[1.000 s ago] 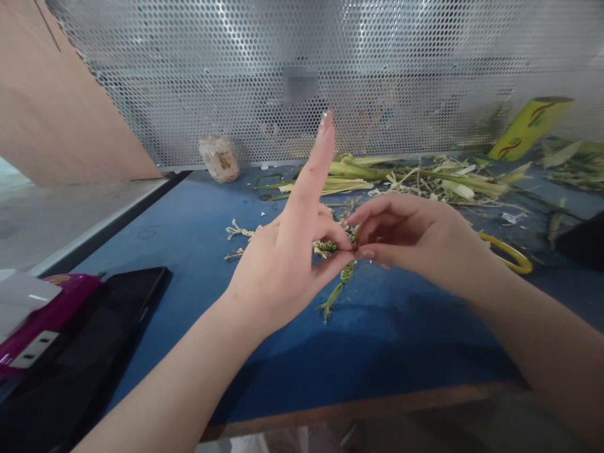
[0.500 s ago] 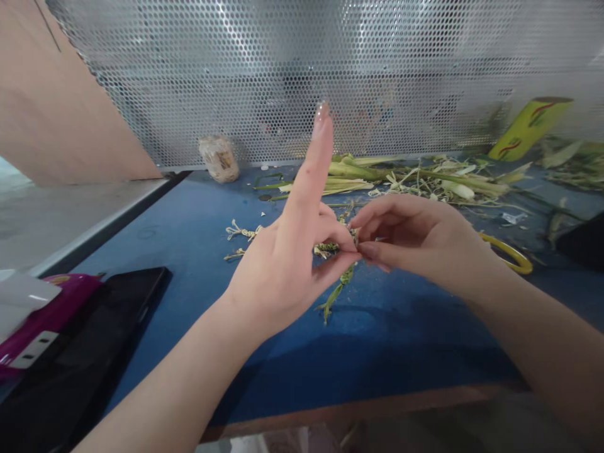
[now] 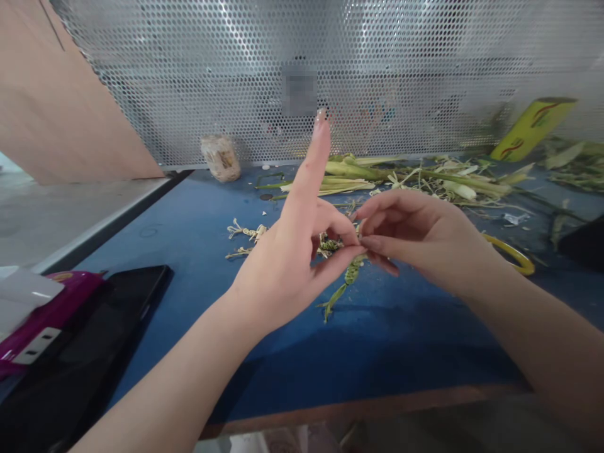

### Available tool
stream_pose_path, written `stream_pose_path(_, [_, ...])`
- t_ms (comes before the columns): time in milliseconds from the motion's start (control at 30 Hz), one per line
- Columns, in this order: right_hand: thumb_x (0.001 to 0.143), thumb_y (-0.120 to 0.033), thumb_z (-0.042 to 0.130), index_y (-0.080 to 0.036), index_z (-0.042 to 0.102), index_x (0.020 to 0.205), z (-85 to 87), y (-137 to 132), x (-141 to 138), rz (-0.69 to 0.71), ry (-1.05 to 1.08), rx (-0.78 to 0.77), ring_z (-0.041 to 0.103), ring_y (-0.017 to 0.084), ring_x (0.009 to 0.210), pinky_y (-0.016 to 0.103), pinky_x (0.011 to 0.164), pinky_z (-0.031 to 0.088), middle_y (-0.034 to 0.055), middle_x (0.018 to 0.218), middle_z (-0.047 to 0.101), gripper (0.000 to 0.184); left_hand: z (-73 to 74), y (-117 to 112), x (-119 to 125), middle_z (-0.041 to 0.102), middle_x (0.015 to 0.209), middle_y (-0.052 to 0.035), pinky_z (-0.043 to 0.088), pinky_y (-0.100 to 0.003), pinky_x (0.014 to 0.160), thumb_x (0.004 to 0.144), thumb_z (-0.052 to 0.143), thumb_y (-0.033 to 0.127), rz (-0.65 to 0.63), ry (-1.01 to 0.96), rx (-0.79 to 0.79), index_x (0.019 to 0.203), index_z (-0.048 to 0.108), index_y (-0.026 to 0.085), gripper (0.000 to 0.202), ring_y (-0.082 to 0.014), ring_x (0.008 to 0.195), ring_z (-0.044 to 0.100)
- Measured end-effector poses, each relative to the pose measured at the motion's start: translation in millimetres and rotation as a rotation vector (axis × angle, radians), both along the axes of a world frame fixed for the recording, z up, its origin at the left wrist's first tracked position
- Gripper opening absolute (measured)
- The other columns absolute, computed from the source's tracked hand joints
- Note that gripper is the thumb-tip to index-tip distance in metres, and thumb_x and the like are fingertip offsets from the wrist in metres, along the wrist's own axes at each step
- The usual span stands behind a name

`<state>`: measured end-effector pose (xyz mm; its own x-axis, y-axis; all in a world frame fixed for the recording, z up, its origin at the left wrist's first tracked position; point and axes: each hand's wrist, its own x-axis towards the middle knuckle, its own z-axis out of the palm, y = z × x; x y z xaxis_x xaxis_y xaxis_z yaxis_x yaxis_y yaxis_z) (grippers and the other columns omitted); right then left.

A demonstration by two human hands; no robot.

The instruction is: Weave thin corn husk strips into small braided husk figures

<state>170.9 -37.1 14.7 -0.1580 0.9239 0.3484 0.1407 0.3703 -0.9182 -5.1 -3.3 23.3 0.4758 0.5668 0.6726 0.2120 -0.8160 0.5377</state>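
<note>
My left hand points one finger straight up, while its thumb and another finger pinch together above the blue table. Against those fingertips, my right hand has its thumb and fingers closed. Between them is a small piece of braided green plant strips, with a knotted, frayed end hanging toward the table's front. The pinched part itself is hidden by the fingertips. Behind my left hand lie paler knotted strips, with frayed ends showing to its left; whether they join the green braid cannot be seen.
Long green stalks and shredded leaves lie along the perforated metal screen. A yellow tube leans at the back right. Yellow scissor-like handle loop, wrapped roll, black phone and magenta plug adapter surround the hands.
Both hands have shifted very slightly, with the fingertips a little to the right. More of the green braid shows beneath them. The pinch is kept.
</note>
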Motion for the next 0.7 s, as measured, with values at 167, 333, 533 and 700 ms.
stream_pose_path(167, [0.072, -0.023, 0.062, -0.022, 0.058, 0.086, -0.9, 1.1, -0.9, 0.018, 0.033, -0.044, 0.052, 0.008, 0.052, 0.019, 0.039, 0.042, -0.0012, 0.068, 0.058, 0.015, -0.5, -0.2, -0.1, 0.062, 0.072, 0.0048, 0.049, -0.019, 0.054, 0.076, 0.054, 0.017, -0.066, -0.039, -0.027, 0.130, 0.028, 0.027, 0.060, -0.0111, 0.068, 0.062])
stream_pose_path(333, [0.072, -0.024, 0.062, -0.021, 0.060, 0.082, 0.4, 0.6, -1.0, -0.020, -0.005, -0.013, 0.053, 0.008, 0.053, 0.020, 0.044, 0.045, -0.0014, 0.068, 0.059, 0.011, -2.2, 1.2, -0.4, 0.061, 0.073, 0.0026, 0.050, -0.021, 0.053, 0.076, 0.056, 0.021, -0.099, -0.069, -0.052, 0.137, 0.000, 0.018, 0.084, -0.0125, 0.070, 0.061])
stream_pose_path(533, [0.069, -0.021, 0.063, -0.021, 0.062, 0.075, 3.0, -3.1, -4.9, -0.105, -0.170, 0.100, 0.055, 0.009, 0.059, 0.021, 0.050, 0.046, -0.0013, 0.068, 0.059, 0.006, -1.9, -2.2, 0.3, 0.060, 0.071, 0.0026, 0.050, -0.024, 0.058, 0.076, 0.056, 0.020, -0.048, -0.119, -0.135, 0.137, 0.000, 0.023, 0.083, -0.0134, 0.070, 0.060])
stream_pose_path(700, [0.067, -0.023, 0.065, -0.020, 0.062, 0.075, 0.6, -3.5, -5.1, -0.128, -0.259, 0.157, 0.055, 0.011, 0.066, 0.023, 0.055, 0.047, -0.0005, 0.073, 0.059, 0.009, -0.6, -4.3, 0.2, 0.062, 0.074, 0.0035, 0.048, -0.023, 0.058, 0.075, 0.056, 0.020, -0.033, -0.119, -0.190, 0.137, 0.002, 0.026, 0.083, -0.0140, 0.072, 0.061])
